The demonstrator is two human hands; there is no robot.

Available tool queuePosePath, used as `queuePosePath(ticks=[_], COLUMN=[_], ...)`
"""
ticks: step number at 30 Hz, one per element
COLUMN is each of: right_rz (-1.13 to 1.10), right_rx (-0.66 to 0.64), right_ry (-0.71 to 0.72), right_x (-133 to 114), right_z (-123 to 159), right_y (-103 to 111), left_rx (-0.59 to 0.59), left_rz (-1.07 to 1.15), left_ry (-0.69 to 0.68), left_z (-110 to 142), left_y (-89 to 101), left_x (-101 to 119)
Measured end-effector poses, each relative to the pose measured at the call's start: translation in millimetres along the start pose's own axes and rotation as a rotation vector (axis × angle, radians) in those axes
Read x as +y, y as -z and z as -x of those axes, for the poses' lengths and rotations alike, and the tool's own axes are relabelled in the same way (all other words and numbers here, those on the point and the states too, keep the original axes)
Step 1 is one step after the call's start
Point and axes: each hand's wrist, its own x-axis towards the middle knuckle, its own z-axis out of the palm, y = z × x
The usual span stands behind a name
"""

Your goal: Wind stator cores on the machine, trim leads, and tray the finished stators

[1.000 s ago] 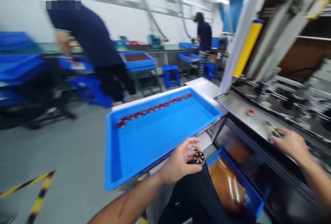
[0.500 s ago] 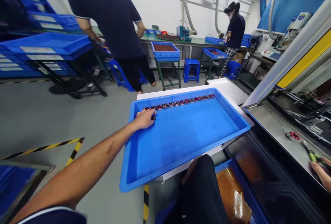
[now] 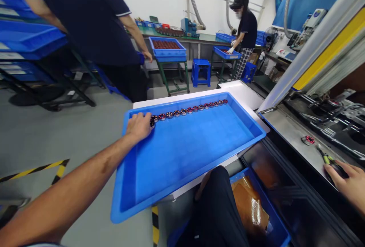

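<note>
Nearest: dark-trousered leg (image 3: 219,205), beside it a blue plastic bin (image 3: 281,226) with glossy brown sheet material (image 3: 251,203).

Right hand (image 3: 346,178): fingers closed around a green-and-black-handled metal hand tool (image 3: 327,159), pliers or cutters, can't tell which. Tip points at a small red-topped metal ring part (image 3: 308,140) on the bare metal ledge (image 3: 288,127), just beside it; contact unclear.

Shallow blue rectangular plastic tray (image 3: 188,171) in front. Left hand (image 3: 138,126) reaches into its far left corner, fingers bent and closed on a small dark round part (image 3: 152,122), mostly hidden, at the left end of a single row of red-and-black metal ring parts (image 3: 183,112) along the far wall.

Handling, my read: parts are rigid, fairly heavy for their size, smooth-sided, so a bit slippery. Pinch the outer rim, thumb opposite fingers; keep off the slotted top, likely the fragile bit. Tool: stiff, hold by the grips.

Beyond: dark-shirted co-worker (image 3: 76,22) at left, capped co-worker (image 3: 246,30) with white-gloved hands at another blue tray (image 3: 232,55).
</note>
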Motion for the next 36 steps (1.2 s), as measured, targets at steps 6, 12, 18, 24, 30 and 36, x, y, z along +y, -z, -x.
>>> queuePosePath(ticks=[6,12,18,24,30,36], right_rz=[0.195,0.226,0.174,0.072,-0.168,-0.581], right_rx=[0.001,-0.018,-0.052,-0.042,0.023,0.099], right_ry=[-0.003,-0.053,-0.090,-0.119,-0.123,-0.064], right_x=[-40,-34,-40,-43,-52,-100], right_z=[11,15,22,26,26,97], right_y=[7,1,8,10,31,71], left_rx=[0.095,-0.151,-0.509,-0.725,-0.636,-0.309], left_rz=[0.229,0.660,0.934,1.078,1.280,1.583], left_ry=[-0.432,-0.927,-1.041,-1.068,-1.013,-1.000], left_z=[13,22,49,62,109,212], left_y=[52.4,72.5,49.5,45.1,71.9,98.5], left_x=[125,373,531,554,517,394])
